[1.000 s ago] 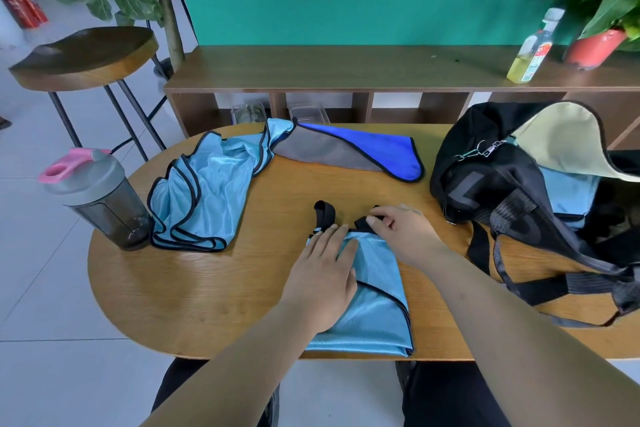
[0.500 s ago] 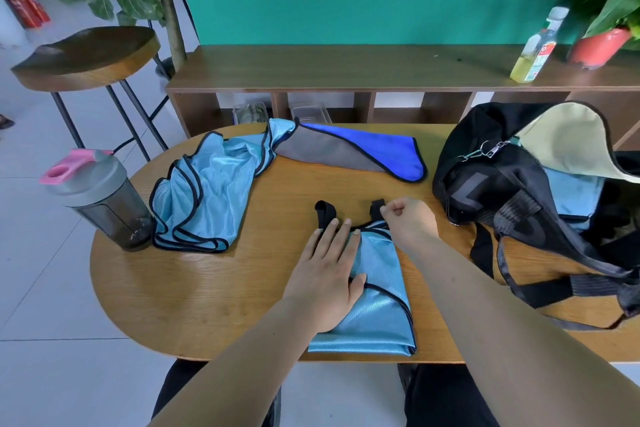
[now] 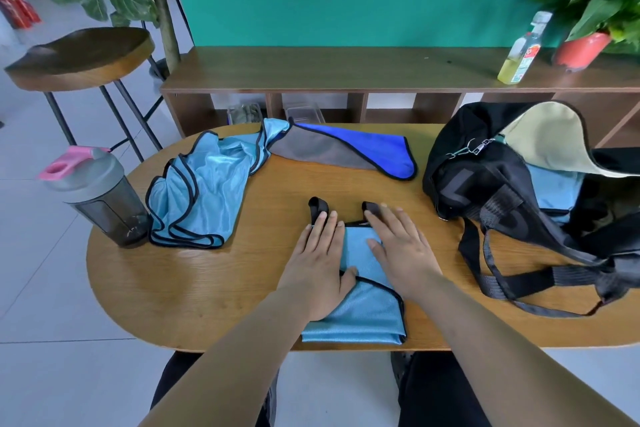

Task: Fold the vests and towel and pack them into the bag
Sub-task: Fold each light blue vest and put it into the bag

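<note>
A half-folded blue vest (image 3: 367, 317) was pressed flat at the counter's (image 3: 207, 288) near edge under the left hand (image 3: 317, 265) and right hand (image 3: 403, 250), fingers (image 3: 329, 225) straight; creases would best be smoothed before folding again.

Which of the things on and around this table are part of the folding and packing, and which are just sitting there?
Part of the job: folded vest, pressed by left hand and right hand; crumpled vest; blue-grey towel; black bag.
Just lying about: shaker bottle; stool; drink bottle; potted plant.
</note>
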Available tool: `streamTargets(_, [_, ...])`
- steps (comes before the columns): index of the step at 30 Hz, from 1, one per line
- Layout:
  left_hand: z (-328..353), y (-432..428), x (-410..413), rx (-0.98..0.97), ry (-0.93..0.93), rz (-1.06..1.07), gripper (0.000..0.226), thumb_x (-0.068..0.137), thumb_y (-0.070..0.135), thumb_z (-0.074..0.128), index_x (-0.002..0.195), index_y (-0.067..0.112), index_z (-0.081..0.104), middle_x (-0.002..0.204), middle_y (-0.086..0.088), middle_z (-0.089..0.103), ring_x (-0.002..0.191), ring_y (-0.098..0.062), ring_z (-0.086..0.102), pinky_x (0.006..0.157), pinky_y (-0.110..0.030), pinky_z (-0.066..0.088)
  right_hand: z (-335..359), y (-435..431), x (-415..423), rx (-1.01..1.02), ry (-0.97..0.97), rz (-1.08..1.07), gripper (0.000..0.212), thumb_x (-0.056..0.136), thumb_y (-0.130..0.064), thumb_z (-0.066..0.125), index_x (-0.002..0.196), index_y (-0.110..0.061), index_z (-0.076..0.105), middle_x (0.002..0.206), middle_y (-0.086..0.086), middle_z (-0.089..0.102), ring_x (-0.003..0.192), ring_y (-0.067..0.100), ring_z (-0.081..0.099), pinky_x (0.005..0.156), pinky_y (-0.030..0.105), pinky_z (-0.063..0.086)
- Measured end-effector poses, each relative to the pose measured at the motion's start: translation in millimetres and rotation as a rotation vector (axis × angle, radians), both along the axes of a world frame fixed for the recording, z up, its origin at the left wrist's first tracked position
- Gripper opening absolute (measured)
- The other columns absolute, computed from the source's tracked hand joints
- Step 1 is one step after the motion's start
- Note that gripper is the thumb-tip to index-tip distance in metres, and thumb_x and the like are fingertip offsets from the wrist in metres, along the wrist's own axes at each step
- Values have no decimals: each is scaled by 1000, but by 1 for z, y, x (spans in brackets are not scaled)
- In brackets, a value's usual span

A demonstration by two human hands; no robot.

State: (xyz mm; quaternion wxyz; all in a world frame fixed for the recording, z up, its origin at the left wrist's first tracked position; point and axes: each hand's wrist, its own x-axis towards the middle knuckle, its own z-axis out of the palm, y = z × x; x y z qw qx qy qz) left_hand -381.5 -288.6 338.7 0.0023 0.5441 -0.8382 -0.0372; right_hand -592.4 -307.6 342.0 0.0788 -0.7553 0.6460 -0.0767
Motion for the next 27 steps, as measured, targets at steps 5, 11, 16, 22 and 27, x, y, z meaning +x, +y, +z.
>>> streamTargets(5, [8,8,-1,-127,1,15,81,108,57,24,167,9,-5,174,-9,-18,158,-24,-27,132,-46,-2,1,10,-17,-212,-160,-175,45,102,-51,56,141,-29,60,133,-6,56,125,19,46,106,43,48])
streamTargets(11, [5,6,-2,-22,17,5,76,109,54,18,166,14,-11,174,-2,-20,159,-18,-24,132,-43,-2,19,-6,-12,4,-437,-227,14,101,-41,64,111,-34,73,102,-19,64,102,9,60,79,32,55])
streamTargets(16, [4,4,-3,15,32,15,77,109,54,18,164,15,-19,171,-2,-29,156,-17,-30,132,-42,-5,29,-25,-18,177,-493,-244,11,104,-33,61,102,-36,72,99,-16,68,83,5,62,66,27,52])
streamTargets(22, [2,0,-1,33,32,5,79,108,55,18,163,15,-21,170,-2,-32,156,-16,-32,132,-43,-4,32,-31,-24,220,-421,-148,11,91,-36,79,100,-37,74,94,-17,70,90,3,65,73,24,56])
streamTargets(27, [2,-1,-1,32,14,-7,79,108,56,17,163,14,-22,170,-3,-32,155,-17,-32,131,-42,-5,36,-42,-22,156,-380,-154,5,101,-35,66,98,-36,70,95,-15,66,88,8,63,70,31,57])
